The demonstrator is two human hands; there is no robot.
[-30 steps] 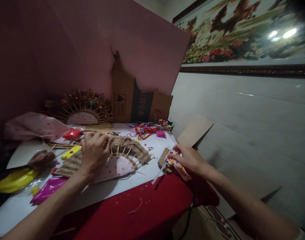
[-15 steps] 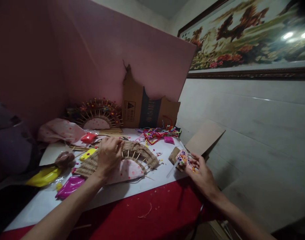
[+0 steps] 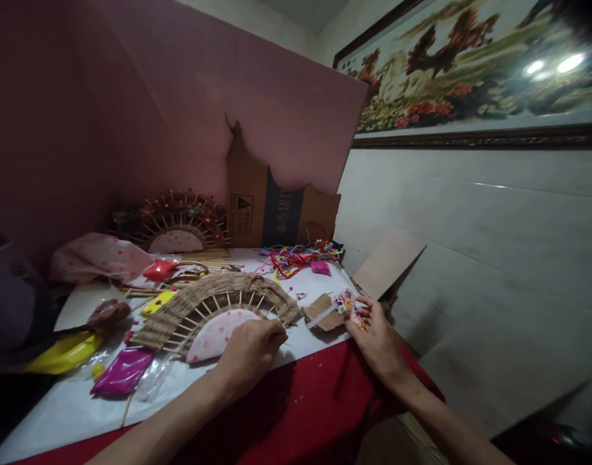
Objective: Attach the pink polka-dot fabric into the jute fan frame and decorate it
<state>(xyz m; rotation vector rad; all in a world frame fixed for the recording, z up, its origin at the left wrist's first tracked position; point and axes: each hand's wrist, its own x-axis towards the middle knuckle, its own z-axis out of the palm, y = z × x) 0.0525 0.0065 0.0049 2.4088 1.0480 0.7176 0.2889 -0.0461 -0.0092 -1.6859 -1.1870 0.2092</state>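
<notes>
On the table lies a fan-shaped piece of woven brown twine on thin sticks (image 3: 199,303), with a pink-dotted half-circle (image 3: 213,332) at its base. My left hand (image 3: 250,355) is over the right end of that half-circle, its fingers pinched together; whatever they hold is too small or hidden to name. To the right, my right hand (image 3: 376,332) grips a flower-patterned hot glue gun (image 3: 344,302), a translucent glue stick jutting from it toward the left. Beneath the gun rests a torn piece of cardboard (image 3: 325,316).
Clay packets in magenta (image 3: 121,371), yellow (image 3: 66,354) and red (image 3: 159,270) lie at the left. Behind stand a finished-looking decorated fan (image 3: 179,223) and a cut cardboard box (image 3: 247,213). Tangled colourful pipe cleaners (image 3: 296,258) lie at the back, and a cardboard sheet (image 3: 390,261) leans on the wall.
My left hand has moved from the fan's woven band rightward and nearer, to the half-circle's right end. My right hand still holds the glue gun. The view has shifted slightly.
</notes>
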